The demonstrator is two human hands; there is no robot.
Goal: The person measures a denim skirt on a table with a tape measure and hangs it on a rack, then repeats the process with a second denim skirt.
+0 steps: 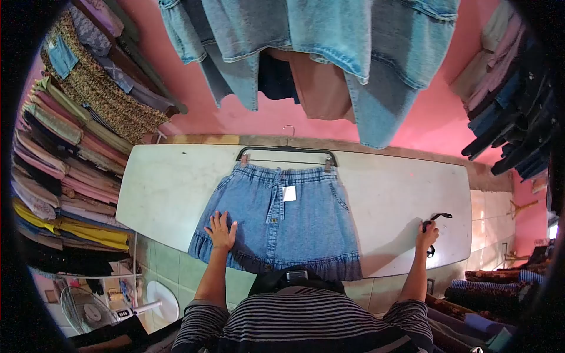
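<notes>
A blue denim skirt [306,220] with a ruffled hem lies on the white table [159,188], its waistband clipped to a black hanger [288,154]. A small white tag [289,193] is on the skirt near its tied drawstring. My left hand [220,231] rests on the left part of the skirt, fingers spread. Over the right end of the table, my right hand [428,235] is closed around a black object [441,216] with a curved end sticking out; its exact kind I cannot make out.
Denim garments [329,35] hang above the table's far side. Folded clothes [59,170] fill shelves at the left. More clothes [500,106] hang at the right. A fan [88,312] stands at the lower left, and folded fabrics [488,288] lie at the lower right.
</notes>
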